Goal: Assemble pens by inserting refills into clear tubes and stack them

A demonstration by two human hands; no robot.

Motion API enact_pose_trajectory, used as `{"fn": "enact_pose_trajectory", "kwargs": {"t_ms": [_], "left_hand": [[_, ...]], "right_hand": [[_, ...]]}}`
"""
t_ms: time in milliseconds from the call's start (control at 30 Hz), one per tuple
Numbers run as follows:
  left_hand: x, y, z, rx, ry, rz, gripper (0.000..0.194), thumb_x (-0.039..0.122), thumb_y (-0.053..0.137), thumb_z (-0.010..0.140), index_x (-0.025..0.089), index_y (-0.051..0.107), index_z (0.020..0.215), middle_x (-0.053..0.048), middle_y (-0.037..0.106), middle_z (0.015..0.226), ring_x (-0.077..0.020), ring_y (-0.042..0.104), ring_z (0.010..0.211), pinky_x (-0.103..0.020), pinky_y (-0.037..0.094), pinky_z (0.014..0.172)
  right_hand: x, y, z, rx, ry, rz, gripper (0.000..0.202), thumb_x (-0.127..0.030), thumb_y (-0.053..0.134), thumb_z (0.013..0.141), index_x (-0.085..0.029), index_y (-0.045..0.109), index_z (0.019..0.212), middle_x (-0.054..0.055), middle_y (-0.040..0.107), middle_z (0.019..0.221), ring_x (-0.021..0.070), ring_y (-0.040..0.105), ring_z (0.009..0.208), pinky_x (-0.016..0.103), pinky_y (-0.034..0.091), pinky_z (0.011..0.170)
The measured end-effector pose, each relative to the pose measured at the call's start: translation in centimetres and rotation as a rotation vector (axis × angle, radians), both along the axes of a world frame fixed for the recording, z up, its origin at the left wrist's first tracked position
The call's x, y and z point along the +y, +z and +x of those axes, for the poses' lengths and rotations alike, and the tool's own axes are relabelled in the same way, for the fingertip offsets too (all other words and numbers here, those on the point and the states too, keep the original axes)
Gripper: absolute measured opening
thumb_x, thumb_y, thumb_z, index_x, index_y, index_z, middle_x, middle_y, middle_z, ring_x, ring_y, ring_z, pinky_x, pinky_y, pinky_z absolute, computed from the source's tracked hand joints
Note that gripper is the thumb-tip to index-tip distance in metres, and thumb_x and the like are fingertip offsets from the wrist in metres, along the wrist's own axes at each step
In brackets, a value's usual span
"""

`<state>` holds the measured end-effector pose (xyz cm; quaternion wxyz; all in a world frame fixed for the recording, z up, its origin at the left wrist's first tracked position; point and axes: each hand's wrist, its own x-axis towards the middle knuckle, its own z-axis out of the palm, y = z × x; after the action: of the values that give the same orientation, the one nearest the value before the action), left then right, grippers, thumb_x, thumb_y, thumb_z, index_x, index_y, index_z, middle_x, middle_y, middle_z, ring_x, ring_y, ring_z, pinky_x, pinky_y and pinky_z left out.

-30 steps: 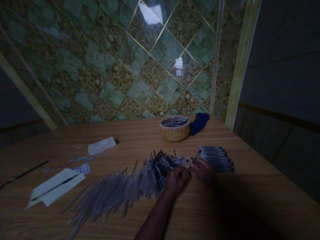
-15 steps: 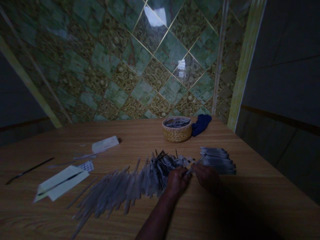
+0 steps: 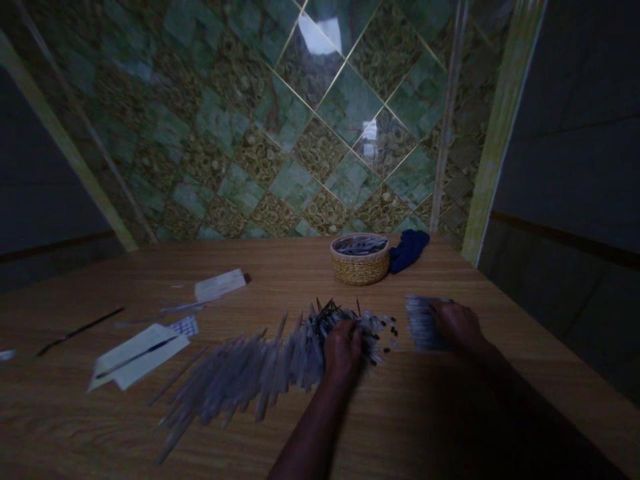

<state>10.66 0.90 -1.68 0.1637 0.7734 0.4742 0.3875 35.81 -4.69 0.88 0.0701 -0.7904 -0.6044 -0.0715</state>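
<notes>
Positions are read on a clock face centred on the left hand (image 3: 343, 348), with twelve at the wall. The step in hand is judged to be the handling of single slender pieces between a loose pile and an ordered row. The left hand rests palm down at the near edge of the dark thin pieces (image 3: 327, 316), fingers curled in among them; whether they grip one cannot be told. At three o'clock, the right hand (image 3: 457, 323) lies over the far-right part of the neat row of slender pieces (image 3: 421, 327), its fingers bent down onto it. Whether they are closed on a piece cannot be told, the area being dark and blurred.

Pale tubes (image 3: 240, 380) lie in an uneven spread from eight to nine o'clock. Small clear pieces with dark ends (image 3: 370, 323) are scattered at two to three o'clock, between pile and row. A woven basket (image 3: 360, 272) holding more slender pieces stands near twelve, with a dark blue cloth (image 3: 410, 250) just beside it at one.

In judgement, the next move calls for a light release at the row, keeping its alignment, and a fingertip pick of one piece from the tangled pile.
</notes>
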Motion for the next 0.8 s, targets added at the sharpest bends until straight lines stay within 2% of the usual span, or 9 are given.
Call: {"fn": "enact_pose_trajectory", "kwargs": {"t_ms": [167, 333, 433, 533, 667, 800], "left_hand": [[0.8, 0.2, -0.9, 0.034, 0.098, -0.002, 0.022, 0.017, 0.048, 0.081, 0.017, 0.066, 0.093, -0.006, 0.066, 0.092, -0.019, 0.06, 0.09, -0.028, 0.044, 0.08], [1.4, 0.2, -1.6, 0.091, 0.171, -0.007, 0.021, 0.017, 0.049, 0.081, 0.016, 0.067, 0.093, -0.007, 0.066, 0.093, -0.0187, 0.06, 0.089, -0.026, 0.044, 0.078], [1.3, 0.4, -1.8, 0.144, 0.181, -0.011, 0.02, 0.016, 0.05, 0.081, 0.016, 0.066, 0.091, -0.007, 0.065, 0.092, -0.0185, 0.059, 0.089, -0.026, 0.043, 0.077], [1.2, 0.6, -1.8, 0.197, 0.19, -0.02, 0.019, 0.015, 0.049, 0.081, 0.016, 0.066, 0.091, -0.007, 0.065, 0.093, -0.0187, 0.059, 0.089, -0.026, 0.043, 0.075], [1.1, 0.7, -1.9, 0.287, 0.22, -0.037, 0.018, 0.017, 0.049, 0.082, 0.017, 0.066, 0.089, -0.008, 0.063, 0.091, -0.0193, 0.059, 0.086, -0.026, 0.042, 0.073], [0.8, 0.9, -1.9, 0.383, 0.203, -0.008, 0.018, 0.016, 0.048, 0.083, 0.017, 0.065, 0.09, -0.009, 0.062, 0.093, -0.0208, 0.057, 0.09, -0.027, 0.041, 0.072]], "right_hand": [[0.9, -0.4, 1.6, 0.008, -0.018, -0.042, 0.035, -0.01, 0.036, 0.084, -0.017, 0.063, 0.104, 0.016, 0.069, 0.094, 0.0262, 0.065, 0.091, 0.032, 0.043, 0.07], [0.8, -0.9, 1.3, 0.017, -0.015, -0.052, 0.036, -0.01, 0.035, 0.083, -0.016, 0.063, 0.105, 0.017, 0.069, 0.093, 0.0279, 0.065, 0.087, 0.033, 0.043, 0.067], [0.4, -1.1, -0.1, 0.06, 0.009, -0.021, 0.035, -0.018, 0.034, 0.087, -0.019, 0.063, 0.105, 0.015, 0.07, 0.089, 0.0281, 0.065, 0.083, 0.034, 0.043, 0.065], [-0.1, -1.7, -2.4, 0.125, 0.117, 0.0, 0.032, -0.024, 0.035, 0.088, -0.02, 0.065, 0.098, 0.012, 0.07, 0.082, 0.0256, 0.066, 0.077, 0.031, 0.042, 0.062], [-0.5, -3.4, -6.0, 0.187, 0.272, 0.04, 0.027, -0.025, 0.038, 0.088, -0.022, 0.065, 0.084, 0.007, 0.07, 0.077, 0.0181, 0.065, 0.068, 0.025, 0.037, 0.058], [-0.9, -5.4, -8.0, 0.194, 0.351, 0.083, 0.028, -0.023, 0.037, 0.088, -0.021, 0.063, 0.079, 0.004, 0.07, 0.079, 0.0144, 0.063, 0.071, 0.021, 0.036, 0.06]]}}
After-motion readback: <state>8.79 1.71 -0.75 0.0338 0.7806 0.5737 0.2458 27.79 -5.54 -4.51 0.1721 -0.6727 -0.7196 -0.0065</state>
